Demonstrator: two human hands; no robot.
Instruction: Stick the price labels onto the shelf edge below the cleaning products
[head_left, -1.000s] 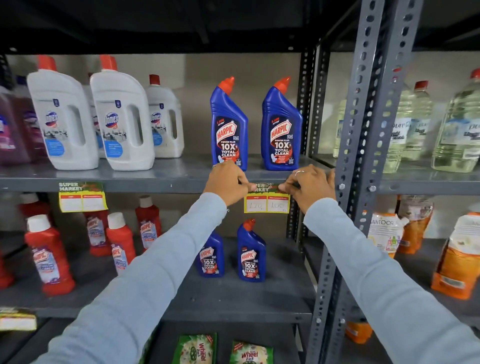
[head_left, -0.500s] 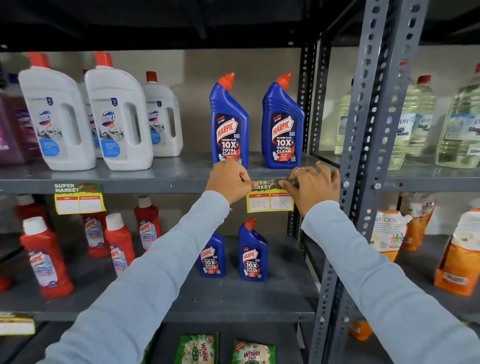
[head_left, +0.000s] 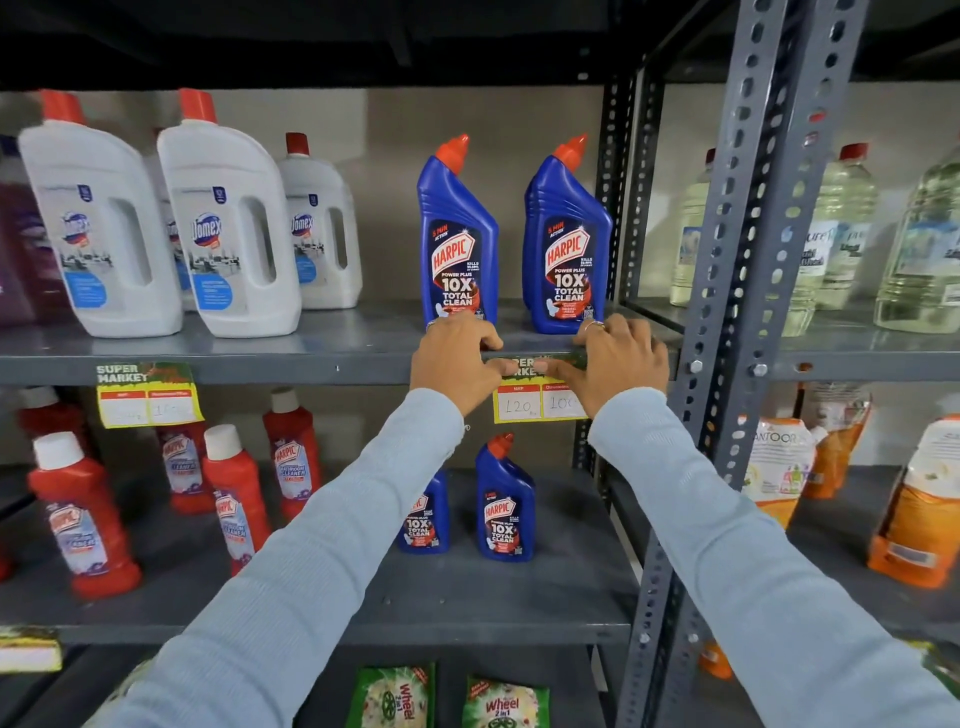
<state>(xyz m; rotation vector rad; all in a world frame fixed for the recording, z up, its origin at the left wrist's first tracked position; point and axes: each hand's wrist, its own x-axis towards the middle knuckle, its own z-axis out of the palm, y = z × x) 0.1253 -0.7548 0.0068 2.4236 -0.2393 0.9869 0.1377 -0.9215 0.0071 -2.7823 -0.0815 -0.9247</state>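
Note:
A yellow and green price label (head_left: 524, 402) hangs on the grey shelf edge (head_left: 311, 370), below two blue Harpic bottles (head_left: 460, 244). My left hand (head_left: 452, 364) and my right hand (head_left: 618, 364) both press on its green top strip, thumbs nearly meeting at the middle. The fingers lie flat on the label and shelf edge and hold nothing. My right hand covers part of the label's right box. A second price label (head_left: 148, 395) hangs on the same shelf edge at the left, below the white Domex bottles (head_left: 228, 223).
A perforated grey upright (head_left: 743, 312) stands just right of my right hand. Red cleaner bottles (head_left: 234, 493) and small blue Harpic bottles (head_left: 504, 506) fill the shelf below. Clear liquid bottles (head_left: 841, 234) and orange pouches (head_left: 919, 509) stand in the right bay.
Both hands have slid inward along the label's top strip, from its outer corners to its middle. The label now sits flat against the shelf edge.

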